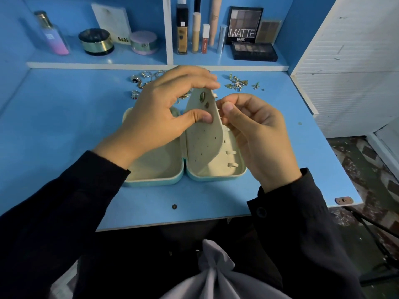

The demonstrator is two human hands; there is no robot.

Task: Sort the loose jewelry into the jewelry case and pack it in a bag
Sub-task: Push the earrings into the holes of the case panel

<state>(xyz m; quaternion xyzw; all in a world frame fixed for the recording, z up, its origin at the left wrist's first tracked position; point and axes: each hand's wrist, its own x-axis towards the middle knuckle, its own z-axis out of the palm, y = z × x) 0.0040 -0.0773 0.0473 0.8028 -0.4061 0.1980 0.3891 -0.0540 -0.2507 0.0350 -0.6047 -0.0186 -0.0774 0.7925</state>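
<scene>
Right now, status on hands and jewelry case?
Left hand grips earring flap upright; right hand pinches its edge. Jewelry case open on desk, two earrings on flap. Loose jewelry behind, unsorted.

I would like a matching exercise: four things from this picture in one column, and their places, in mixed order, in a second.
1. jewelry case
2. loose jewelry
3. grey bag
4. MATTE palette

a. on the shelf
b. below the near edge of the table
c. open, middle of the table
d. far side of the table

Pairs: 1-c, 2-d, 3-b, 4-a

Home dressing table, blue shelves (97, 61) lined with makeup (245, 24), perfume (53, 34)
</scene>
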